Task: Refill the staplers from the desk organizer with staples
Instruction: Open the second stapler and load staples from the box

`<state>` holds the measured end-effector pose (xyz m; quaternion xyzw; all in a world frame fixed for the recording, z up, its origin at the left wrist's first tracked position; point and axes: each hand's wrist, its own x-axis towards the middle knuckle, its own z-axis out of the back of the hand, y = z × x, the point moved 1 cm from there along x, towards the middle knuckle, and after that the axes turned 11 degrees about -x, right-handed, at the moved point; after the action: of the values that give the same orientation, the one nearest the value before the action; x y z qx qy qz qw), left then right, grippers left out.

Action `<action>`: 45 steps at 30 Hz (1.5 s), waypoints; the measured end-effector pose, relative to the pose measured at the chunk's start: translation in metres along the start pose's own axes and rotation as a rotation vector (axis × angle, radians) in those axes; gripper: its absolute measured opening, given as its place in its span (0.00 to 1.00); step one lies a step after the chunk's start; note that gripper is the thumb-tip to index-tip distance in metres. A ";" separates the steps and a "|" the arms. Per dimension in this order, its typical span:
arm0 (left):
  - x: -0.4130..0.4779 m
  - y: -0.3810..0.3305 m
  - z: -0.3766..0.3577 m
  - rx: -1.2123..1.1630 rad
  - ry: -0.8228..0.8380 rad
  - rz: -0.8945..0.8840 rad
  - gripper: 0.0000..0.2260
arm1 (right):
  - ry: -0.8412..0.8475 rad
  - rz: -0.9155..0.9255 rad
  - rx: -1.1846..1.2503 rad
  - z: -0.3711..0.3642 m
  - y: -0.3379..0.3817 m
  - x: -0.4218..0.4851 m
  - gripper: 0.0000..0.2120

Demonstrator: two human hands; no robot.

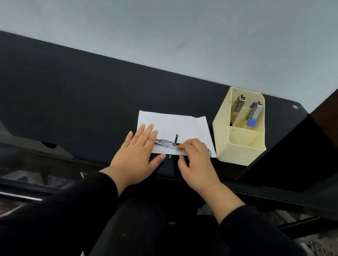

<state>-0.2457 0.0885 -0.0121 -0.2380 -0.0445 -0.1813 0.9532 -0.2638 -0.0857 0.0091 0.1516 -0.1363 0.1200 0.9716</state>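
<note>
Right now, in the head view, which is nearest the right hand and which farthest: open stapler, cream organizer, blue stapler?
1. Open stapler, at the fingertips of the right hand.
2. Cream organizer, to its right.
3. Blue stapler, in its back compartment.

A black desk (63,97) runs along a pale wall. Near its front edge lies a white sheet of paper (180,125), flat, its near side reaching the desk's edge. Just right of the sheet stands a cream desk organizer (234,146), close to touching it. At the far right corner sits a small round fitting (295,107), possibly a cap.
</note>
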 end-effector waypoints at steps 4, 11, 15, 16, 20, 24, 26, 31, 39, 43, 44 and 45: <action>0.003 0.005 -0.007 0.051 0.018 0.013 0.37 | -0.123 0.053 0.005 0.010 -0.003 -0.002 0.10; 0.003 0.005 -0.010 0.082 -0.003 0.007 0.37 | -0.369 -0.130 -0.210 0.076 -0.047 0.014 0.11; 0.002 0.004 -0.010 0.083 -0.011 0.005 0.38 | 0.113 -0.310 -0.369 0.080 -0.071 0.020 0.23; 0.002 0.004 -0.010 0.088 -0.012 0.004 0.38 | 0.209 -0.312 -0.384 0.079 -0.072 0.021 0.23; 0.002 0.004 -0.011 0.096 -0.015 0.006 0.38 | 0.419 -0.310 -0.468 0.075 -0.076 0.028 0.22; 0.002 0.004 -0.010 0.097 -0.014 0.006 0.37 | 0.624 -0.312 -0.460 0.080 -0.076 0.040 0.23; 0.001 0.004 -0.010 0.097 -0.019 0.005 0.37 | 0.672 -0.300 -0.458 0.083 -0.075 0.044 0.23; 0.001 0.002 -0.009 0.091 -0.036 0.005 0.37 | 0.636 -0.220 -0.317 0.098 -0.072 0.041 0.12; 0.001 0.003 -0.010 0.084 -0.036 0.001 0.38 | 0.184 -0.184 -0.216 0.145 -0.047 0.038 0.04; 0.002 0.007 -0.010 0.047 -0.026 -0.009 0.38 | 0.111 -0.263 0.281 0.116 -0.019 0.030 0.06; 0.002 0.007 -0.010 0.038 -0.020 -0.018 0.38 | 0.176 -0.291 0.355 0.099 -0.014 0.027 0.07; 0.002 0.007 -0.009 0.022 -0.016 -0.027 0.38 | 0.242 -0.328 0.403 0.080 -0.011 0.023 0.06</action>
<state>-0.2409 0.0892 -0.0229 -0.2282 -0.0574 -0.1919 0.9528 -0.2579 -0.1176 0.0865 0.3462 0.0334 0.0029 0.9376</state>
